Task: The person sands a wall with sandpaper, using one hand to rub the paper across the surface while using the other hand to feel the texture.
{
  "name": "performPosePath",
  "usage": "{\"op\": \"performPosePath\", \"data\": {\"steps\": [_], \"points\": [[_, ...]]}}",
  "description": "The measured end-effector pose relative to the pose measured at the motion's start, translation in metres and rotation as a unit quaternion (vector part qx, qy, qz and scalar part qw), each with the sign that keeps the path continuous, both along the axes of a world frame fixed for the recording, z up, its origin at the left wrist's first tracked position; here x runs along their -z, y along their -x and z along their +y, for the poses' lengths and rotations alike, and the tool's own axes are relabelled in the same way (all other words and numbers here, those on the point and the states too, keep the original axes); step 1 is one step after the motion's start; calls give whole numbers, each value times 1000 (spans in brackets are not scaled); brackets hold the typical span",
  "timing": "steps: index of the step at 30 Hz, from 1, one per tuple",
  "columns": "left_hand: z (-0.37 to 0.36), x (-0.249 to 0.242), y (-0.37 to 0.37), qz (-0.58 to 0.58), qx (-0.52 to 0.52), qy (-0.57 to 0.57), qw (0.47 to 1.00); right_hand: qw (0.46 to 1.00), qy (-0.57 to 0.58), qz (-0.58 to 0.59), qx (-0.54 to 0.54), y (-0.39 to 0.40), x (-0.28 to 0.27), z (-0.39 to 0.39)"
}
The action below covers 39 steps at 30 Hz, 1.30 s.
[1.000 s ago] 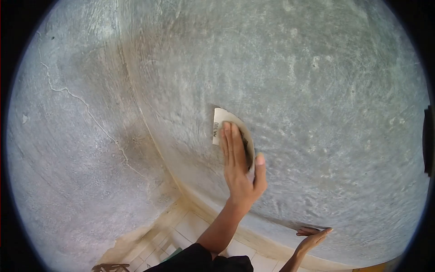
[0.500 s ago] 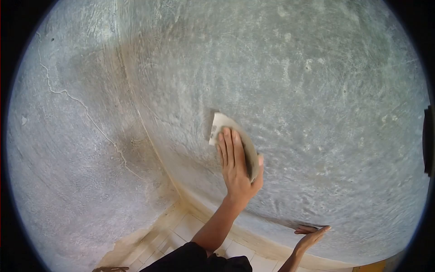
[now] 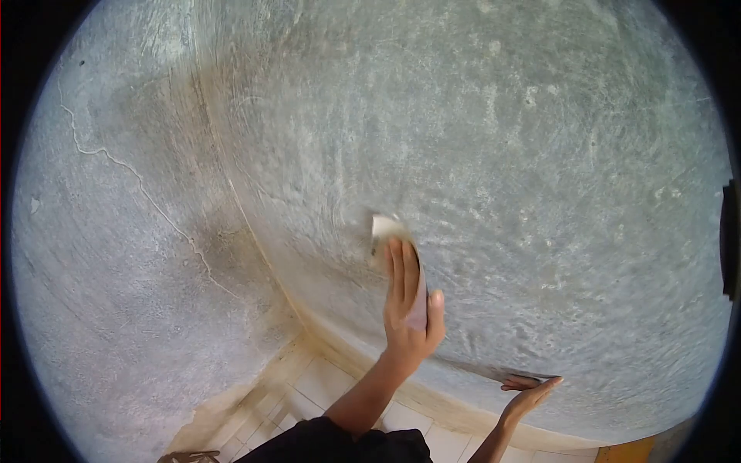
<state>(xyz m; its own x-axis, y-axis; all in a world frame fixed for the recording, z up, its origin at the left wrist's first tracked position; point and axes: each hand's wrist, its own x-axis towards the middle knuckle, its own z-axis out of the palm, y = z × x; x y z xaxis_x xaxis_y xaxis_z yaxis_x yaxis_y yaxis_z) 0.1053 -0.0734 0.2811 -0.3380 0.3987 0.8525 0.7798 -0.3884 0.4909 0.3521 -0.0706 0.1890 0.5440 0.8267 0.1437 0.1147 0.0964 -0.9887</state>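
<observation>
My left hand [image 3: 409, 305] presses a piece of sandpaper [image 3: 388, 226] against the grey-blue plastered wall [image 3: 502, 185]. Its fingers lie stretched over the pale backing, and the thumb stands out to the right. The paper's top end is blurred by motion and its right edge curls off the wall. Lower right, my right hand [image 3: 529, 395] leans on the same wall with its fingers extended; I see nothing held in it.
A second wall [image 3: 116, 255] meets this one at a corner on the left and carries a long thin crack [image 3: 143, 185]. Below are white floor tiles [image 3: 320, 382]. A brown object [image 3: 189, 457] lies at the bottom left, and a yellow-orange patch [image 3: 627, 451] shows at the bottom right.
My left hand has slid a little down the wall with the sandpaper, and the paper is curled differently. My right hand keeps nearly the same place.
</observation>
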Motion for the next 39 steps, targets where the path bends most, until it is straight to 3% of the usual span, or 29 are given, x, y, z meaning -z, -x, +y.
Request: {"op": "performPosePath", "data": {"steps": [4, 9, 16, 21, 27, 33, 39], "points": [[-2, 25, -7, 8, -4, 4, 1000, 1000, -2, 20, 16, 3, -3, 0], [6, -28, 19, 18, -16, -22, 999, 999, -39, 27, 10, -6, 9, 2], [2, 6, 0, 39, -13, -4, 999, 1000, -14, 26, 7, 1, -2, 0], [2, -38, 14, 31, -26, -31, 999, 999, -43, 8, -9, -5, 8, 1], [-5, -10, -3, 19, -15, -14, 1000, 994, -86, -41, -55, -11, 20, 6], [4, -44, 13, 16, -25, -27, 999, 993, -88, -46, -70, -11, 19, 4], [2, -8, -8, 12, -25, -24, 999, 992, -84, -30, -84, -15, 22, 6]]}}
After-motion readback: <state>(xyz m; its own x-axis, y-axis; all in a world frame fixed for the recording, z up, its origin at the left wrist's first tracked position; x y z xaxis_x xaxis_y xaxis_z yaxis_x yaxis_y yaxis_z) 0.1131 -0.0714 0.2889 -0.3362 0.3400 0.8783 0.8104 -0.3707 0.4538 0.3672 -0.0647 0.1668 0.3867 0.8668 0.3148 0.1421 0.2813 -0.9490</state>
